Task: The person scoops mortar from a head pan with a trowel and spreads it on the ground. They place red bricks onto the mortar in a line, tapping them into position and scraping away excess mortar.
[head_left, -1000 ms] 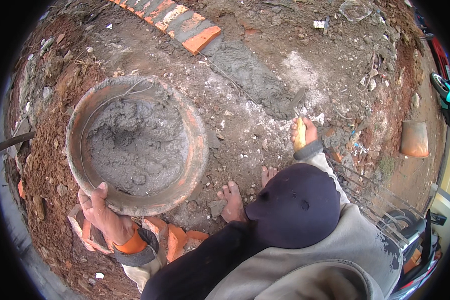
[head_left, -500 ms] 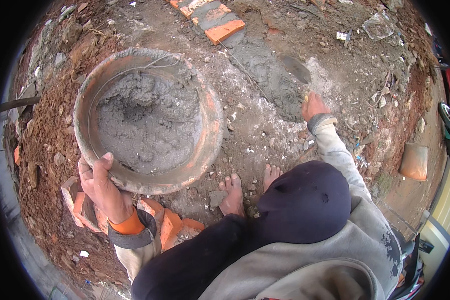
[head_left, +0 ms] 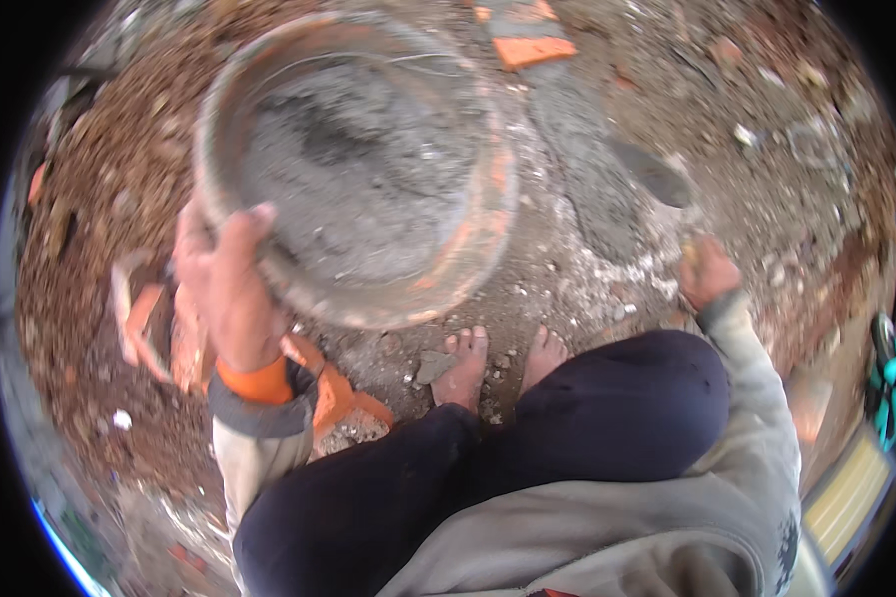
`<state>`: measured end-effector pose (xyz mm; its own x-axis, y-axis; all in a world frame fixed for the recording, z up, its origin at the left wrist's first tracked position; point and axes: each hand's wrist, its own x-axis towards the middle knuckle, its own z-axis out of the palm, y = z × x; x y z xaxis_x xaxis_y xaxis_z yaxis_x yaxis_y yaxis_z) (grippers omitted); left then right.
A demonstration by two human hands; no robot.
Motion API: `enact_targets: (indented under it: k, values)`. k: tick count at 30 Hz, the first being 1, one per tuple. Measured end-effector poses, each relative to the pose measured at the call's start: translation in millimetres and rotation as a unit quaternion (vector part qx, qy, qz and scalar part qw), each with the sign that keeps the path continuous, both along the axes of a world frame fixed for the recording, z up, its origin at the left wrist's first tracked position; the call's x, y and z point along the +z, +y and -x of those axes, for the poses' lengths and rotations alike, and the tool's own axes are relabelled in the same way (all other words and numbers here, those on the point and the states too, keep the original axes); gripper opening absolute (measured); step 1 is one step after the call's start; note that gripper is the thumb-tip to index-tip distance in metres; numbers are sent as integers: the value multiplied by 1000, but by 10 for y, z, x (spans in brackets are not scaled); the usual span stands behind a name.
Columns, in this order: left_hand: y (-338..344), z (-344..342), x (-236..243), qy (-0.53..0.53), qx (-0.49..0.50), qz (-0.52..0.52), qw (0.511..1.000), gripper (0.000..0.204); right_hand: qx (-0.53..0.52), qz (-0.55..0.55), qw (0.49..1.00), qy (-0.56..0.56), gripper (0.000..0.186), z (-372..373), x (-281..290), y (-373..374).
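My left hand [head_left: 231, 284] is closed on the near left rim of a round, mortar-stained basin [head_left: 493, 214], thumb over the edge. Wet grey mortar [head_left: 368, 169] fills much of it, with a dark hollow toward the back. On the right, my right hand [head_left: 708, 272] is closed round the handle of a trowel, mostly hidden in the fist. The trowel's blade [head_left: 652, 174] points away from me, beside a strip of spread mortar [head_left: 597, 184] on the ground. At the strip's far end lies an orange brick [head_left: 536, 50] with mortar around it.
Broken orange bricks [head_left: 334, 398] lie below the basin, near my left forearm. My bare feet [head_left: 461, 368] stand on the soil between basin and strip. Loose reddish earth [head_left: 100, 219] banks up at the left. A clay-coloured pot [head_left: 809, 403] is at the right.
The basin, in my left hand, appears shifted up and right and looks tilted. My right hand and the trowel have drawn right, off the mortar strip's edge. The view has also moved and blurred.
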<state>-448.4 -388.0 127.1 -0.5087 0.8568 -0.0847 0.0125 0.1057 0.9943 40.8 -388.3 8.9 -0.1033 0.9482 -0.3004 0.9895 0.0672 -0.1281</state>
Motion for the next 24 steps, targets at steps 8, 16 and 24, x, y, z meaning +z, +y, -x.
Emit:
enact_targets:
  k: [8, 16, 24]
  values:
    - [67, 16, -81, 47, 21, -34, 998, 48, 363, -160, 915, 71, 39, 2089, 1524, 1143]
    - [2, 121, -152, 126, 16, -67, 990, 46, 428, -95, 896, -65, 37, 2437, 1478, 840]
    - [55, -22, -119, 144, 36, -79, 986, 32, 297, 127, 941, 104, 50, 2343, 728, 829]
